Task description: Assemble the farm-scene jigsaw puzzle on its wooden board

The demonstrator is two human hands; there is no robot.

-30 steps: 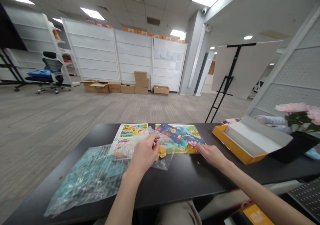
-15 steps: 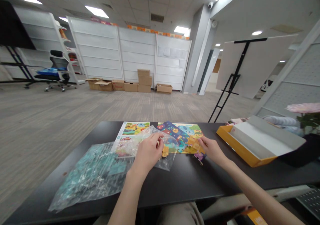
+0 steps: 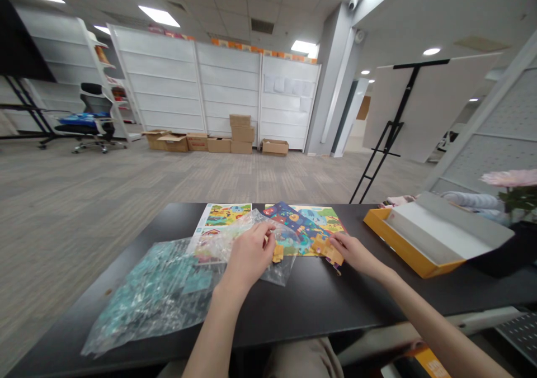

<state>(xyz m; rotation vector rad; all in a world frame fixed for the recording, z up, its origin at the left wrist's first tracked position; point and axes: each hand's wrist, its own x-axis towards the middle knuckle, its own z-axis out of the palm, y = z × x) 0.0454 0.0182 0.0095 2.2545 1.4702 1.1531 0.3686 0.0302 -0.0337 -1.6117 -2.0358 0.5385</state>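
My left hand (image 3: 252,250) is closed at the clear plastic bag (image 3: 274,274), its fingertips pinched on the bag's upper part. Yellow puzzle pieces (image 3: 277,252) show just right of those fingers. My right hand (image 3: 354,250) pinches a cluster of yellow-orange puzzle pieces (image 3: 328,249), with a bit of purple at its lower edge. Beneath and behind lie a dark blue picture sheet (image 3: 289,217), a colourful picture board (image 3: 329,217) and a white-edged picture sheet (image 3: 226,216). A larger clear bag of teal pieces (image 3: 155,288) rests at the left.
An open yellow box (image 3: 419,244) with a white inside stands at the right of the black table (image 3: 302,316). Behind it are rolled cloths (image 3: 474,201) and a pink flower (image 3: 509,178) in a dark pot. Cardboard boxes stand on the floor far ahead.
The yellow cluster in my right hand has turned and shifted slightly, and less of the purple shows. My left hand has stayed nearly still.
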